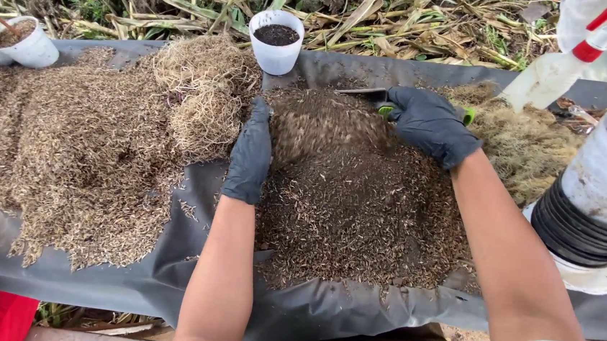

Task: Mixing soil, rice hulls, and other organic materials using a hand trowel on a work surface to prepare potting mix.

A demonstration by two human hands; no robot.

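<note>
**Gloved hands work a dark mix on a grey sheet outdoors**

A grey plastic sheet (165, 282) covers a bench outdoors, with dry stalks and grass on the ground behind. On it lie pale husks (81, 153), a tangle of roots (209, 91) and a white cup of soil (276, 42). The dark soil mix (358, 204) is crumbly, flecked with pale bits. The left hand (250, 155), fingers pressed together, stands edge-on against the heap's left side. The right hand (430, 123) is closed around a green-handled trowel (367, 93) at the heap's far edge.
</note>
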